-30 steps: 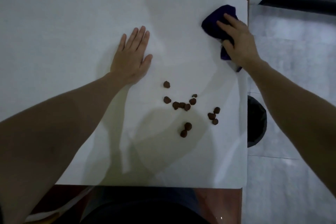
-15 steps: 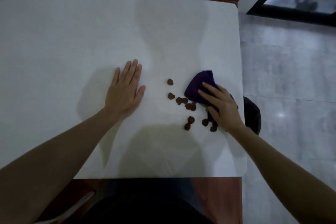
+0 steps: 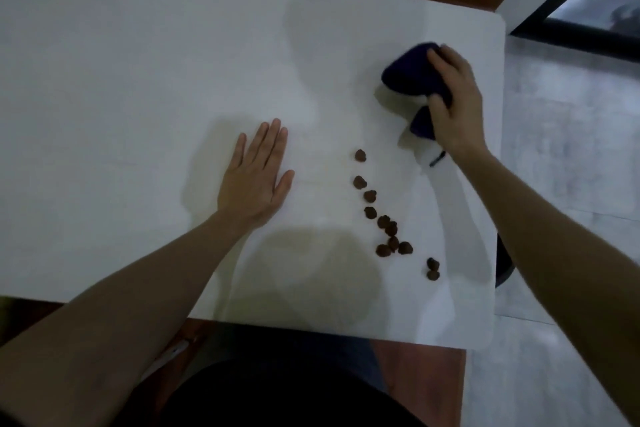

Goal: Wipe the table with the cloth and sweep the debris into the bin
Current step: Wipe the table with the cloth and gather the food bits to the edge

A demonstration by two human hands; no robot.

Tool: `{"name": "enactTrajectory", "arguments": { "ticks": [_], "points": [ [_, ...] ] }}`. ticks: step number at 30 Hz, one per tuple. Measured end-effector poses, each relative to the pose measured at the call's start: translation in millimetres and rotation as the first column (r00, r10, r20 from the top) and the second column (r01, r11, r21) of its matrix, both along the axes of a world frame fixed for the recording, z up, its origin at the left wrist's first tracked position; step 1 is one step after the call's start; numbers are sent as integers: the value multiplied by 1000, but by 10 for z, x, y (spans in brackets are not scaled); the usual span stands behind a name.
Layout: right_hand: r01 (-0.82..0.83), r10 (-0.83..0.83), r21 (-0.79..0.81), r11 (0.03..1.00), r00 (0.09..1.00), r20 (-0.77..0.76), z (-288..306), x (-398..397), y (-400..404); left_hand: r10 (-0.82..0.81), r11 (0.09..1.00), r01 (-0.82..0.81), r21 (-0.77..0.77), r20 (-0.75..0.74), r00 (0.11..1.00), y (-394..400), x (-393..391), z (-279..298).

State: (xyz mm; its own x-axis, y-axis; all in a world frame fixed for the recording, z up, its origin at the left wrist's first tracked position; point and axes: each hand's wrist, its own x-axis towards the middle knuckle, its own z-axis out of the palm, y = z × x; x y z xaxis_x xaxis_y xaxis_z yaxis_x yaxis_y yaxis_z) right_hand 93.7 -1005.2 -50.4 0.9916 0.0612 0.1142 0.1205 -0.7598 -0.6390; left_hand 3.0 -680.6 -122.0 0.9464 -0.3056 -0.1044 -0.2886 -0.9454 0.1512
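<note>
My right hand (image 3: pixel 453 104) clenched the cloth (image 3: pixel 412 71) beyond the debris (image 3: pixel 388 222), whose line ran nearer me toward the bench (image 3: pixel 138 80) edge; left hand (image 3: pixel 254 180) flat, released.

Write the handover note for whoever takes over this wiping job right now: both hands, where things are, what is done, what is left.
Left hand: open, flat on the table, palm down, holding nothing.
Right hand: gripping the dark blue cloth near the table's far right edge, beyond the debris.
Debris: about a dozen brown bits in a loose diagonal line on the table's right side, two nearest the right edge.
Bin: dark, on the floor below the right edge, mostly hidden by the tabletop and right forearm.
Done: nothing can be confirmed in the bin.
Left: sweep all the bits rightward off the edge into the bin, then wipe.
</note>
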Motion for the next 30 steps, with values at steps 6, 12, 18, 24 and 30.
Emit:
{"name": "enactTrajectory", "arguments": {
  "ticks": [6, 12, 18, 24, 30],
  "points": [
    [-163, 147, -186, 969, 984, -101, -435, 568, 471, 3, 1000, -3, 7, 11, 1000, -4, -15, -9],
    [-491, 476, -255, 833, 871, -125, -467, 414, 713, 35, 999, -35, -12, -22, 999, -5, -24, 23],
    [-650, 645, -257, 715, 755, -117, -455, 291, 926, 141, 989, -142, -50, -21, 990, 211, -233, 78],
    [-836, 838, -315, 449, 516, -176, -449, 95, 983, 230, 972, -231, -45, -38, 973, 174, -830, 62],
    [-925, 939, -281, 256, 307, -154, -450, -202, 750, 272, 959, -275, -70, -48, 961, -30, -1034, 40]
  ]
}}
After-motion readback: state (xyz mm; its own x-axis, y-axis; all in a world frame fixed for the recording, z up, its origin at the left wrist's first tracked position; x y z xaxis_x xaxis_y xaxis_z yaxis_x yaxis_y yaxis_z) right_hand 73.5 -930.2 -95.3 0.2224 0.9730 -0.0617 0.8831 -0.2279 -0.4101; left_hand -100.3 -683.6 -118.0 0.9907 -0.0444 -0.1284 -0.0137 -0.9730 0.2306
